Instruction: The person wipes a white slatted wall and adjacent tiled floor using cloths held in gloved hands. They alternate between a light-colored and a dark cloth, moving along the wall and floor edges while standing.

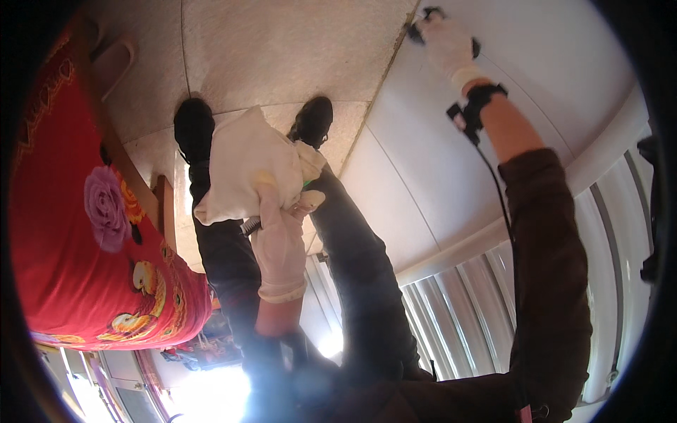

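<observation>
My left hand [279, 238], in a thin white glove, grips a bunched off-white cloth [254, 158] in front of my legs. A small green edge shows among the folds near my fingers, and a dark ribbed piece [250, 226] sticks out beside the hand. At the upper right, my right hand [447, 42], gloved too, reaches out to a smooth white panel [418, 153]. It is blurred and closed around a black object [416, 34], whose ends show on both sides of the hand. What that object is cannot be made out.
A bed with a red flowered cover [58, 232] fills the left side. My black shoes [194, 124] stand on beige floor tiles [285, 47]. A pinkish slipper-like thing [113, 66] lies by the bed. White ribbed panelling [460, 301] is at right; a black cable [500, 185] runs along my right arm.
</observation>
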Motion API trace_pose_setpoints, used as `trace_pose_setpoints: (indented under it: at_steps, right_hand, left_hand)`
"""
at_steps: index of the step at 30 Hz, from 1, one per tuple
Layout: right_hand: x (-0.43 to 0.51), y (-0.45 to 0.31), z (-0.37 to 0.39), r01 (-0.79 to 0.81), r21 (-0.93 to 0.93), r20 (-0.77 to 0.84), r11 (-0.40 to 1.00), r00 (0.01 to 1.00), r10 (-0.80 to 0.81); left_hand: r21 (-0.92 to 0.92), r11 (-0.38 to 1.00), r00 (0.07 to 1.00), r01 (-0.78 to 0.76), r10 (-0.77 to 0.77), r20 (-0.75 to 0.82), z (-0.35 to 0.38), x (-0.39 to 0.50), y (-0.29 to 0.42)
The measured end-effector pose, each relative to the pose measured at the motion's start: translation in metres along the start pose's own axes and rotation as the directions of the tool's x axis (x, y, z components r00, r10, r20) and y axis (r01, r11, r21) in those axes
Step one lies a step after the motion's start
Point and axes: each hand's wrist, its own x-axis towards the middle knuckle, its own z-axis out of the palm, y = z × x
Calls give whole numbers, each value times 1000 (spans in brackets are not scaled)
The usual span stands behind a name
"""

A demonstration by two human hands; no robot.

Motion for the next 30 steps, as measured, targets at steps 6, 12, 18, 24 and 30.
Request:
trace_pose_setpoints:
  at_steps: [6,12,18,24,30]
  right_hand:
    - [60,18,42,-162,-56,-8,985,987,162]
    - [30,12,23,-40,1,215,999,976,39]
    - [44,33,16,-296,115,137,948,950,279]
    - [70,-1,45,-226,56,275,973,940,203]
    - [-8,-39,13,-190,244,603,951,798,5]
  left_hand:
    - [-511,855,994,87,-106,-7,5,3,1]
    - [-88,996,1000,11,-13,-21,11,4,-4]
    - [299,947,993,-118,105,58,25,2,2]
    - [-147,984,990,97,-110,-83,22,6,10]
    - [124,992,999,11,-14,30,19,6,1]
